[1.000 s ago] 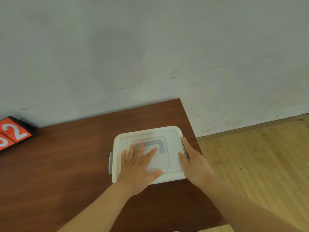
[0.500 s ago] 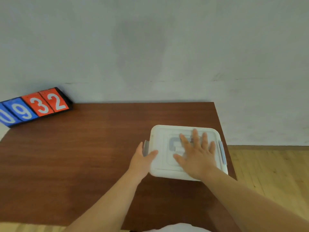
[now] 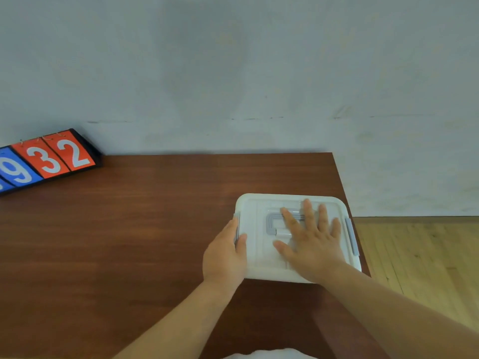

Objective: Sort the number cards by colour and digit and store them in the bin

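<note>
Looks like the bin's lid is the step in hand

White bin (image 3: pixel 261 265) sits at the tabletop's (image 3: pixel 129 242) right end: right hand (image 3: pixel 313 244) flat and open on top, left hand (image 3: pixel 224 255) straight-fingered against its left side. Number cards (image 3: pixel 49 159) stand far left, so I'd guess unclipping comes next

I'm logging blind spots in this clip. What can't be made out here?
Head view only:
- Inside the bin: its closed lid hides any cards.
- Number cards: cut off by the left edge; digits beyond the blue 9 unreadable.
- Bin's left latch: mostly behind the left hand.
- Lid handle: partly under the right hand.
</note>
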Demonstrator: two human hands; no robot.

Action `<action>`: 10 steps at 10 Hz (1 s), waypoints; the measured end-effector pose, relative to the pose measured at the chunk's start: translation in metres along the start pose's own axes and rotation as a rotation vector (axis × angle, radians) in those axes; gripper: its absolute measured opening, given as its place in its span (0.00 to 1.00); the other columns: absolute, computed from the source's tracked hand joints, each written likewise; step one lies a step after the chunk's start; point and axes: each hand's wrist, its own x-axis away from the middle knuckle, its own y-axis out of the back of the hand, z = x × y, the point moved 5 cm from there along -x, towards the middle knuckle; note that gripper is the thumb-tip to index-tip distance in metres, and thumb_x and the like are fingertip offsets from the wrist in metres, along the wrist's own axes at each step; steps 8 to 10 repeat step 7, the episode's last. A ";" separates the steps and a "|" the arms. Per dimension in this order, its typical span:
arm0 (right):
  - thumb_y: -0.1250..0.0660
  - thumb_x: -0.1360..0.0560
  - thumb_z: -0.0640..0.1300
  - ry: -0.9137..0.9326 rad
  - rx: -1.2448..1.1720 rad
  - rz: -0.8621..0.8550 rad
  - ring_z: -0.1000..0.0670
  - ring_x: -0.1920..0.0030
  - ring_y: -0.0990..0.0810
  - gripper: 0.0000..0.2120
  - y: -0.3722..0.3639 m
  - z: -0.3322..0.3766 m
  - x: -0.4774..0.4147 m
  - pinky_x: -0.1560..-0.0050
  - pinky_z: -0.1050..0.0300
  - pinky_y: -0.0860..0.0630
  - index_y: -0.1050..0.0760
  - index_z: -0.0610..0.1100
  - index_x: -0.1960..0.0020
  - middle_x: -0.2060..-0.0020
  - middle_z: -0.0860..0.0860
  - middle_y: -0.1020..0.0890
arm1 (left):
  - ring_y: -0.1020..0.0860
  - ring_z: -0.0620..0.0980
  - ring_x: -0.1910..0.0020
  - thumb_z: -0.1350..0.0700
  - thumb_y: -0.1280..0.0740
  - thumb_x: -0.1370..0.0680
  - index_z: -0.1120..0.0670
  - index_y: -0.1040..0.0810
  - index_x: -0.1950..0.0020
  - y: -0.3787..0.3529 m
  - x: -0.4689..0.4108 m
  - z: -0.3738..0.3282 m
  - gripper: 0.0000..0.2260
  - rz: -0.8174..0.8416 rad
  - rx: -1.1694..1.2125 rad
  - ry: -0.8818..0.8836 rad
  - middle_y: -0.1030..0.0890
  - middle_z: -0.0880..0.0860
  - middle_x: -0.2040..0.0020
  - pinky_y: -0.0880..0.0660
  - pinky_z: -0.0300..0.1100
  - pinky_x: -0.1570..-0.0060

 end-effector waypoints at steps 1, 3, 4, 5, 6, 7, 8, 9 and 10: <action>0.57 0.25 0.75 0.000 0.002 -0.007 0.37 0.23 0.73 0.37 -0.001 -0.001 0.000 0.25 0.31 0.66 0.70 0.66 0.23 0.23 0.49 0.73 | 0.27 0.46 0.29 0.48 0.41 0.16 0.42 0.38 0.20 0.001 -0.001 -0.005 0.23 0.000 -0.085 -0.053 0.28 0.40 0.26 0.28 0.43 0.33; 0.58 0.25 0.75 0.002 -0.004 0.006 0.37 0.23 0.74 0.37 0.000 -0.001 0.001 0.25 0.31 0.67 0.70 0.66 0.23 0.23 0.49 0.74 | 0.35 0.51 0.25 0.50 0.44 0.15 0.48 0.47 0.19 -0.010 -0.007 -0.017 0.25 0.081 -0.375 -0.236 0.45 0.50 0.19 0.31 0.51 0.30; 0.57 0.26 0.75 -0.005 -0.018 0.008 0.37 0.23 0.73 0.38 0.000 -0.002 0.000 0.25 0.31 0.66 0.68 0.65 0.22 0.22 0.49 0.73 | 0.35 0.52 0.25 0.48 0.46 0.15 0.49 0.49 0.18 -0.010 -0.010 -0.025 0.26 0.142 -0.510 -0.287 0.55 0.50 0.17 0.31 0.50 0.30; 0.52 0.26 0.75 0.001 -0.056 0.030 0.37 0.22 0.71 0.39 0.006 -0.004 -0.002 0.24 0.32 0.64 0.64 0.65 0.22 0.21 0.50 0.71 | 0.31 0.53 0.28 0.47 0.47 0.16 0.49 0.49 0.18 -0.006 -0.006 -0.030 0.27 0.185 -0.545 -0.275 0.56 0.49 0.17 0.28 0.52 0.33; 0.44 0.26 0.72 0.017 -0.124 0.086 0.39 0.20 0.65 0.37 0.019 -0.011 -0.002 0.22 0.34 0.59 0.52 0.65 0.21 0.19 0.53 0.63 | 0.35 0.55 0.26 0.46 0.43 0.18 0.48 0.45 0.20 0.003 -0.010 -0.038 0.27 0.303 -0.545 -0.242 0.50 0.50 0.18 0.31 0.54 0.30; 0.34 0.27 0.68 0.018 -0.452 0.058 0.48 0.20 0.45 0.30 0.056 -0.024 0.002 0.23 0.48 0.44 0.34 0.63 0.27 0.20 0.56 0.44 | 0.34 0.51 0.25 0.46 0.38 0.19 0.47 0.38 0.21 0.039 -0.020 -0.066 0.27 0.290 -0.355 -0.247 0.37 0.48 0.21 0.34 0.50 0.27; 0.34 0.27 0.68 0.018 -0.452 0.058 0.48 0.20 0.45 0.30 0.056 -0.024 0.002 0.23 0.48 0.44 0.34 0.63 0.27 0.20 0.56 0.44 | 0.34 0.51 0.25 0.46 0.38 0.19 0.47 0.38 0.21 0.039 -0.020 -0.066 0.27 0.290 -0.355 -0.247 0.37 0.48 0.21 0.34 0.50 0.27; 0.34 0.27 0.68 0.018 -0.452 0.058 0.48 0.20 0.45 0.30 0.056 -0.024 0.002 0.23 0.48 0.44 0.34 0.63 0.27 0.20 0.56 0.44 | 0.34 0.51 0.25 0.46 0.38 0.19 0.47 0.38 0.21 0.039 -0.020 -0.066 0.27 0.290 -0.355 -0.247 0.37 0.48 0.21 0.34 0.50 0.27; 0.34 0.27 0.68 0.018 -0.452 0.058 0.48 0.20 0.45 0.30 0.056 -0.024 0.002 0.23 0.48 0.44 0.34 0.63 0.27 0.20 0.56 0.44 | 0.34 0.51 0.25 0.46 0.38 0.19 0.47 0.38 0.21 0.039 -0.020 -0.066 0.27 0.290 -0.355 -0.247 0.37 0.48 0.21 0.34 0.50 0.27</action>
